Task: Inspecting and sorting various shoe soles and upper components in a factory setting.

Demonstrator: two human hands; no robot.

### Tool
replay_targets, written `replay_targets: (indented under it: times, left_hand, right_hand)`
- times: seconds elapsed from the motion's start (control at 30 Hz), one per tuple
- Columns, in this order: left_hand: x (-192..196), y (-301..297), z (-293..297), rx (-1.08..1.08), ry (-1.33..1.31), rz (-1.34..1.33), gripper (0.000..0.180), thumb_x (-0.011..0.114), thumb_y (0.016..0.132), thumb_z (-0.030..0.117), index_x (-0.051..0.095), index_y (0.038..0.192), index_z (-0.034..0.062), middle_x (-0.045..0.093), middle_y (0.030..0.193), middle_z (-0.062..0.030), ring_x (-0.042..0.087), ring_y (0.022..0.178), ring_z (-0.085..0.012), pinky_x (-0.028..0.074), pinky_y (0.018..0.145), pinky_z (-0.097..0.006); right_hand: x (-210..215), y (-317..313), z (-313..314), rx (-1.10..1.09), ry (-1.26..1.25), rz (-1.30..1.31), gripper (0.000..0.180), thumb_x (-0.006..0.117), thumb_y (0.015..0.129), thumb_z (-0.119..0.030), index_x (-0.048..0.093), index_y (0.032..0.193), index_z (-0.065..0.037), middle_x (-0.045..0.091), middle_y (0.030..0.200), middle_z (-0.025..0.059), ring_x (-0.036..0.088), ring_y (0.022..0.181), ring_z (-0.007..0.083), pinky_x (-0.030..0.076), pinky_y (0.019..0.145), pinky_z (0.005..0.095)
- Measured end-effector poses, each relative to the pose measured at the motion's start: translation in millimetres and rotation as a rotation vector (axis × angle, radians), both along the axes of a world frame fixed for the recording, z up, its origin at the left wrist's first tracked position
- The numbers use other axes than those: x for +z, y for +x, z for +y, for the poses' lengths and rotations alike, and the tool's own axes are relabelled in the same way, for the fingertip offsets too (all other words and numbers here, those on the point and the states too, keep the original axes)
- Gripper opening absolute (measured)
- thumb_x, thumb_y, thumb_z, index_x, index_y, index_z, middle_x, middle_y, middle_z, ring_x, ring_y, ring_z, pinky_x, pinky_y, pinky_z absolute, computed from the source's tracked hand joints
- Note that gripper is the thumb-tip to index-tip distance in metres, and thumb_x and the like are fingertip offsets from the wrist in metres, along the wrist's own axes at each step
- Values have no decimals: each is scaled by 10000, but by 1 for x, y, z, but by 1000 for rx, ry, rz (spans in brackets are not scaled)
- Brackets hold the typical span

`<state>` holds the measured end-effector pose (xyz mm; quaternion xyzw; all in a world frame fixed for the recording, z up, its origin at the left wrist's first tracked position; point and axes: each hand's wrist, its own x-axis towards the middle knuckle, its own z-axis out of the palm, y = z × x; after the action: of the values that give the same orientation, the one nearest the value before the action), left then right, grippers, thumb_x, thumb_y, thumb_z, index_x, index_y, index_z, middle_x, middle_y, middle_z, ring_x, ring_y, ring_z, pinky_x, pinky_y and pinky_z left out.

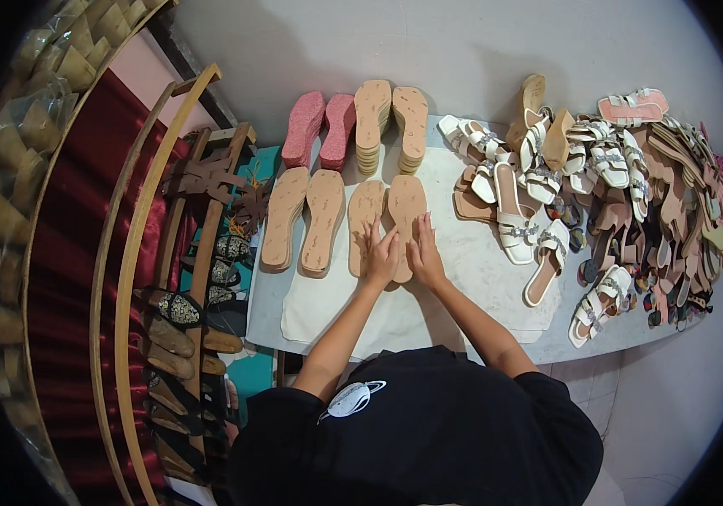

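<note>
My left hand (381, 251) and my right hand (426, 252) lie on either side of a tan sole stack (406, 200), fingers stretched out and pointing away from me. My right palm rests along its right edge. My left fingers reach over the gap between it and the neighbouring tan soles (365, 205), touching or just above them. Neither hand is wrapped round anything. To the left stand two more stacks of tan soles (285, 219), one of them the nearer pair's inner stack (323, 221). Behind them are tan patterned stacks (372, 118) and pink-red soles (303, 126).
White strapped sandals (516, 221) lie scattered at the right on a white cloth (471, 287) over the table. Beyond them, a large heap of brown sole pieces (674, 185) reaches the table's right end. A wooden rack (132, 278) with dark shoes (178, 309) stands at the left.
</note>
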<state>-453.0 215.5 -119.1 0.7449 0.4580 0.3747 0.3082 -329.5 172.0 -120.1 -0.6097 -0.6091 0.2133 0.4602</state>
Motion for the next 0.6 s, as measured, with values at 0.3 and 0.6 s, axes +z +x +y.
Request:
replay_targets:
  times: [0.3,0.6]
  left_hand:
    - [-4,-5,6,-62,-20,84,372,416,901,250,556,1154,16,205,1426,-171,64,1328,-414,83,1055,-532]
    - [-5,-4,4,-81,27,148,370,456,864,202,526,1159,-10,225,1408,-200,111,1304,-452,126,1047,-534]
  right_hand:
    - [-10,-1,5,9,-65,-98,570,389,899,-175,148,1383,3,49,1440,254,72,1344,360,65,1067,488]
    - [-12,-1,2,-7,-117,-198,504,418,879,-168,288,1329,19,89,1417,291,135,1319,399,59,1031,571]
